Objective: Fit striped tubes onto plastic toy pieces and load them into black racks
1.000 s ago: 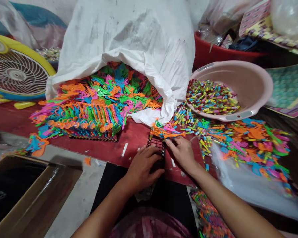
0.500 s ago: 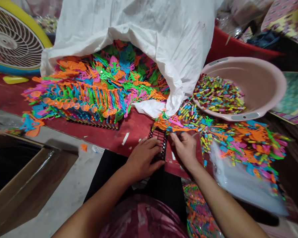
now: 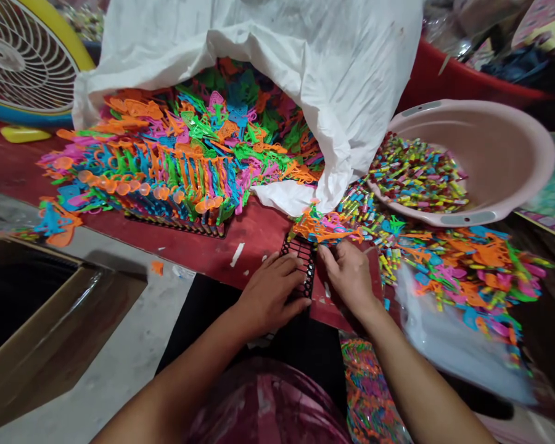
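Black plastic rack point(image 3: 310, 266), centre frame, looks light, stiff, best held by its edges; I see the left hand point(image 3: 272, 288) loosely spread over it, the right hand point(image 3: 349, 271) half-curled beside, its grasp unclear.

The grid rack point(image 3: 299, 247) in front of me is black, in an open lattice. At one o'clock from it, my nearest plastic pieces point(image 3: 329, 234) are mostly orange, with green and pink. At twelve I see a white sack point(image 3: 370, 55); at two, a pale pink basin point(image 3: 504, 145) with tubes point(image 3: 419, 179) banded yellow, red and blue. At six, my shirt point(image 3: 259, 401) is mottled magenta; my tabletop point(image 3: 254, 229) is red.
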{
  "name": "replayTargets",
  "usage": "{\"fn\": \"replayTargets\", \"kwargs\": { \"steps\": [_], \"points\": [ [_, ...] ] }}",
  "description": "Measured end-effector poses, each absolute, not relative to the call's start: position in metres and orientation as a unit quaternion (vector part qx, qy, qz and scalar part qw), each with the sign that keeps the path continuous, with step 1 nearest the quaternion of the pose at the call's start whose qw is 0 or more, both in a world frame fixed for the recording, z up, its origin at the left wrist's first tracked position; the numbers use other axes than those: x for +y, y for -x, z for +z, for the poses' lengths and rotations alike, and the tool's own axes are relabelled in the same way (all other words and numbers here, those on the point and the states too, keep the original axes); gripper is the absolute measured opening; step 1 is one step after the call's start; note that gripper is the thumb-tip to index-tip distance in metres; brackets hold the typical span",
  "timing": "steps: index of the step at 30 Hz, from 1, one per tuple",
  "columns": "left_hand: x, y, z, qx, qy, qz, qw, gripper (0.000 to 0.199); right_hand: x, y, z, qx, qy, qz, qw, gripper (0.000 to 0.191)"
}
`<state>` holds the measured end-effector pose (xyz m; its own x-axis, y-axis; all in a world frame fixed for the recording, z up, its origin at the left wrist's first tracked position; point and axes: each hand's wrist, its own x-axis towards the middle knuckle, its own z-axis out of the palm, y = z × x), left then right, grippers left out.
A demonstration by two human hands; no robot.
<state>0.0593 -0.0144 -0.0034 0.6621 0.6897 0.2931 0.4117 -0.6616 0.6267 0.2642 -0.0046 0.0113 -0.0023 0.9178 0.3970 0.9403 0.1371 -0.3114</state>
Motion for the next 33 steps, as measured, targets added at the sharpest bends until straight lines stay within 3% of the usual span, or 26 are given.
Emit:
{"fn": "replayTargets", "kwargs": {
  "steps": [7, 21, 33],
  "points": [
    [-0.014, -0.06, -0.002, 0.316, -0.873, 0.261, 0.266, 0.032, -0.004, -0.249, 0.018, -0.705, 0.681, -0.062, 0.19, 0.022],
    [-0.016, -0.061, -0.006, 0.314, -0.879, 0.266, 0.241, 0.034, -0.004, -0.236, 0.022, -0.656, 0.751, -0.014, 0.069, 0.025],
    [-0.019, -0.064, -0.002, 0.326, -0.873, 0.269, 0.244, 0.033, -0.005, -0.236, 0.017, -0.644, 0.755, 0.025, 0.116, 0.024]
  ]
}}
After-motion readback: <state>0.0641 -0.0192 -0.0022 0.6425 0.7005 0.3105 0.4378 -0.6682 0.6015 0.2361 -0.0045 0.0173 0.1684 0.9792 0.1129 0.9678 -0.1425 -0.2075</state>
